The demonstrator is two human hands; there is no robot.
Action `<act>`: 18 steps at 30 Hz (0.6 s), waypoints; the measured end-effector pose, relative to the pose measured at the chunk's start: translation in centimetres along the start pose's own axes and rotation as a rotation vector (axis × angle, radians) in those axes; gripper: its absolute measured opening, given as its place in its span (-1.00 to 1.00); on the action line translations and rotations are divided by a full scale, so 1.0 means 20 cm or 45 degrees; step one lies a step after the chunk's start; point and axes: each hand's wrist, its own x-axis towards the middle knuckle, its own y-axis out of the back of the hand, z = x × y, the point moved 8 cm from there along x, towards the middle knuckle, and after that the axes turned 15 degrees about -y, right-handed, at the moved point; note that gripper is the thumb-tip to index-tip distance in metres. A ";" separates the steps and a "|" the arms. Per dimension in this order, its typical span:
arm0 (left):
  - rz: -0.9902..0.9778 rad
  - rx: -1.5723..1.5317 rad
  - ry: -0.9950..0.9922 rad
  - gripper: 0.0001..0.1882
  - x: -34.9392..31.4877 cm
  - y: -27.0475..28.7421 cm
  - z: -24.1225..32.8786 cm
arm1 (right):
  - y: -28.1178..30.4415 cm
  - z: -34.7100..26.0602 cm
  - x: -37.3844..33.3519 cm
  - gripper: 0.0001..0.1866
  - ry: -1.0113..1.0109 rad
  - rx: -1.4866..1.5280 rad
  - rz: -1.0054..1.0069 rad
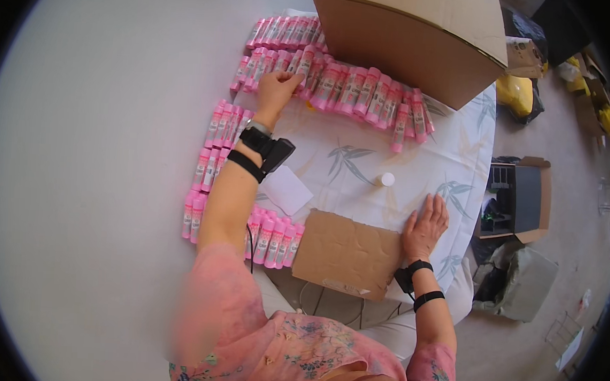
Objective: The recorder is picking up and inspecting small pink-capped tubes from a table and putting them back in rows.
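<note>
My left hand (277, 91) reaches to the far rows and pinches the lower end of a pink tube (305, 63) with a printed label, shaped like a glue stick. Other pink tubes (353, 90) of the same kind lie side by side around it, in rows along the far side. My right hand (425, 227) rests palm down on the patterned tablecloth (350, 141), fingers stretched and holding nothing. It lies beside the right edge of a flat piece of brown cardboard (346, 252). A small white round-topped container (387, 179) stands beyond it, to the left.
A large cardboard box (412, 40) stands at the far right of the table. More pink tubes (209, 164) line the left edge, and another group (272, 241) sits near me. A white sheet (287, 189) lies mid-table. On the floor at right are an opened box (528, 197) and bags.
</note>
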 end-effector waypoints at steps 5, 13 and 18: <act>-0.062 -1.001 0.270 -0.71 -0.21 0.04 0.11 | 0.00 0.01 -0.01 -0.37 -0.001 0.002 0.004; -0.163 -1.372 0.290 -0.67 -0.66 0.26 0.65 | 0.04 0.03 -0.04 -0.39 0.016 0.083 0.071; -0.292 -1.101 0.192 -0.68 -0.94 0.34 0.93 | 0.04 0.16 -0.04 -0.48 0.042 0.379 0.085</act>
